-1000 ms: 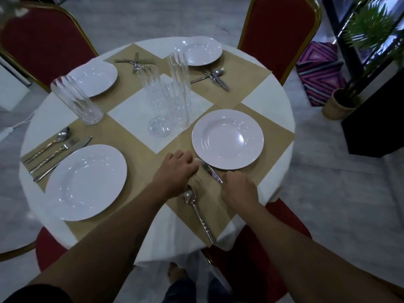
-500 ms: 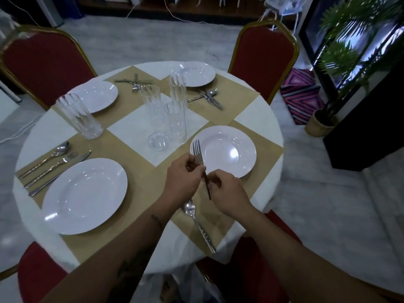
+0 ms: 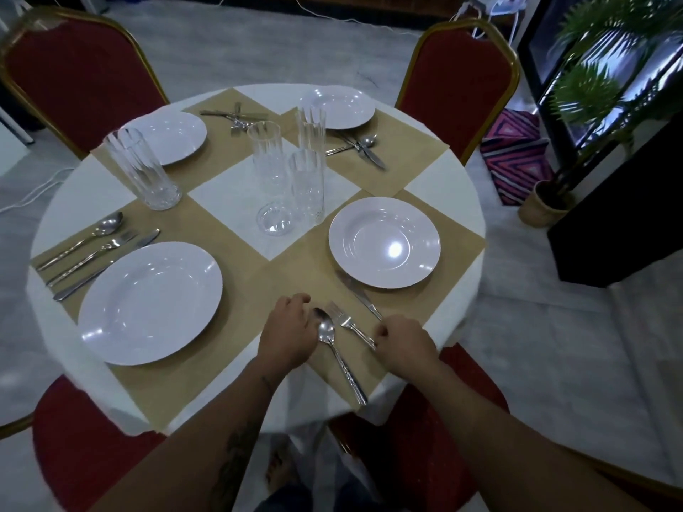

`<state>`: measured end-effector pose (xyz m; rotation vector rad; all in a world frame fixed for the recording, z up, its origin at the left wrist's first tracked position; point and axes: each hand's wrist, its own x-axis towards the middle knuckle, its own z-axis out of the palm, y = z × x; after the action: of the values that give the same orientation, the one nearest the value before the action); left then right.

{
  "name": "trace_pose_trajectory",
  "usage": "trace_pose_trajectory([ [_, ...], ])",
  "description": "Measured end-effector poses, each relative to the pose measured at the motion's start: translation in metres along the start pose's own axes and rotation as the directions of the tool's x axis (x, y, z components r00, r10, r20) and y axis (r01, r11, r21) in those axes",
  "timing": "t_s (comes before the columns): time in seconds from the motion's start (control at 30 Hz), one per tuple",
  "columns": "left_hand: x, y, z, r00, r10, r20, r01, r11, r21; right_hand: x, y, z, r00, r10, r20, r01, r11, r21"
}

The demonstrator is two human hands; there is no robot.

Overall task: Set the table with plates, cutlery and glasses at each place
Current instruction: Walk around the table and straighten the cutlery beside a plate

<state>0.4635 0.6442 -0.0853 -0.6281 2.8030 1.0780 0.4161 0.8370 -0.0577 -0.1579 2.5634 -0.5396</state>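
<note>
step: cutlery line-up | knife (image 3: pixel 356 294), fork (image 3: pixel 345 321), spoon (image 3: pixel 327 332) lie parallel on bench (image 3: pixel 436 179) beside plate (image 3: pixel 384 242) | right grip (image 3: pixel 404 343) pinches fork handle, likely straightening it | left grip (image 3: pixel 292 334) curled against spoon, hold unclear | glasses (image 3: pixel 306 186) clustered centre, undistributed

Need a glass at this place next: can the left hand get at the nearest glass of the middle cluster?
Probably yes: the left hand sits beside the spoon, and only bare placemat lies between it and that glass.
</note>
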Motion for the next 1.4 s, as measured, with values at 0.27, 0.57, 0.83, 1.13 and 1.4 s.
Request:
trace_pose_trajectory([
  [0.27,-0.001,-0.003,0.000,0.994,-0.011,-0.111,0.013,1.000,0.023,-0.014,-0.003,0.011,0.987,-0.158,-0.039,0.144,0.961,-0.236],
  [0.57,0.006,0.004,0.009,0.997,-0.057,-0.053,0.053,0.995,-0.081,-0.008,-0.009,0.021,0.969,-0.244,-0.047,0.227,0.944,-0.238],
  [0.83,0.006,0.003,0.005,0.985,-0.152,-0.085,0.143,0.984,-0.111,0.015,0.029,-0.012,0.985,-0.127,-0.113,0.110,0.982,-0.151],
  [1.13,-0.005,-0.012,-0.006,0.974,-0.188,-0.127,0.180,0.981,-0.070,0.010,0.032,0.008,0.977,-0.153,-0.150,0.139,0.986,-0.096],
  [1.4,-0.014,-0.002,0.001,0.955,0.150,-0.256,-0.099,0.974,0.203,0.010,0.039,0.009,0.977,-0.176,-0.119,0.175,0.984,-0.017],
])
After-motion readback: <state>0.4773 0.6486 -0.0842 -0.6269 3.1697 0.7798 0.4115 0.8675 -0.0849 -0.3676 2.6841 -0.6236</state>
